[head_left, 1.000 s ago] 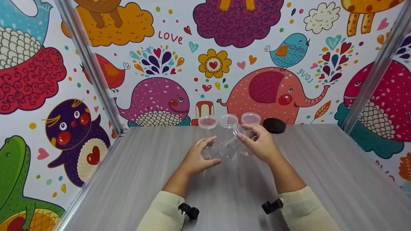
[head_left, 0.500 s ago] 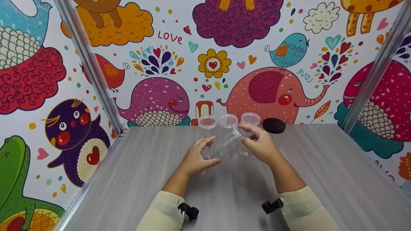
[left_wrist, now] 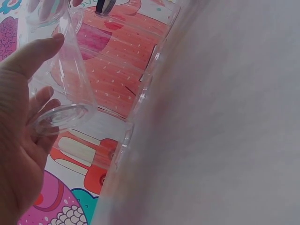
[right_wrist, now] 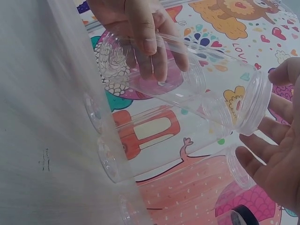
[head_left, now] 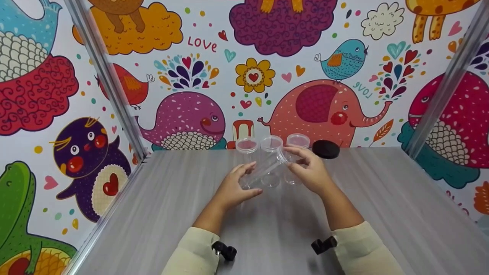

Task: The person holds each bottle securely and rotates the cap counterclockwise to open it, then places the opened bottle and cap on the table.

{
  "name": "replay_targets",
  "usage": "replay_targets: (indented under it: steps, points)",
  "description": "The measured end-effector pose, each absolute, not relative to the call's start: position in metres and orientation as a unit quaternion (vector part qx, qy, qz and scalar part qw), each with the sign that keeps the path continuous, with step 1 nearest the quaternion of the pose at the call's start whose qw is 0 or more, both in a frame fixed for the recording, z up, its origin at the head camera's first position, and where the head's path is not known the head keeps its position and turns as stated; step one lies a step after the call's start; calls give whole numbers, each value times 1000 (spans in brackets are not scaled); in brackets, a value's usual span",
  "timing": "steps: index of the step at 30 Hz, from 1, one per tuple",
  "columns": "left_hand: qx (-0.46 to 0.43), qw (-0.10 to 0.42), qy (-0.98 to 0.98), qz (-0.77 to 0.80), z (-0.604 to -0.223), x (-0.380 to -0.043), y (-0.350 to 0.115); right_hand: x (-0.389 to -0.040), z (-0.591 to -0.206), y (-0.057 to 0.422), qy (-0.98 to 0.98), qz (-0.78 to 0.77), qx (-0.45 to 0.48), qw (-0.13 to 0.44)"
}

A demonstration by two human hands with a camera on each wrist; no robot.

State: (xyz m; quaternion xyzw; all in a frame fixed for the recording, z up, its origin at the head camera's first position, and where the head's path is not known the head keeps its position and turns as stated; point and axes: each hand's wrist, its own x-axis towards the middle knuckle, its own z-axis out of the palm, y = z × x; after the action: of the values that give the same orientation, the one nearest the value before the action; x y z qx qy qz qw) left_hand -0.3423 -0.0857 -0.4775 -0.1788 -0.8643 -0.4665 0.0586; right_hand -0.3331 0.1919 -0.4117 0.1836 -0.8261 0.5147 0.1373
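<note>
Both hands hold a clear plastic jar (right_wrist: 206, 79) tilted above the table, its mouth end up to the right. My left hand (head_left: 233, 187) holds the lower end, thumb on one side and fingers on the other. At the threaded rim, my right hand (head_left: 311, 172) has its thumb and fingertips around the edge. Nothing shows inside the transparent jar. Behind it stand three similar clear jars, a left jar (head_left: 247, 146), a middle jar (head_left: 271, 143) and a right jar (head_left: 298, 141). The hands and the held jar partly cover them.
A jar with a black lid (head_left: 326, 149) stands at the right end of the row, its body mostly behind my right hand. The grey wood-grain table (head_left: 172, 214) ends at a cartoon-printed back wall (head_left: 252, 107). Metal posts (head_left: 110, 84) frame the sides.
My right thumb and fingers have shifted slightly at the held jar's rim, the thumb a little to the right. The left hand and the standing jars stay where they were.
</note>
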Motion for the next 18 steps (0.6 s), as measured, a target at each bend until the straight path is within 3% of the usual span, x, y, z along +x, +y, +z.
replay_targets:
  steps: [7, 18]
  points:
    - [-180, 60, -865, -465, -477, -342, -86, -335, -412, 191, -857, 481, 127, 136]
    - [-196, 71, -859, -468, -478, -343, -86, -336, -412, 191, -873, 460, 115, 117]
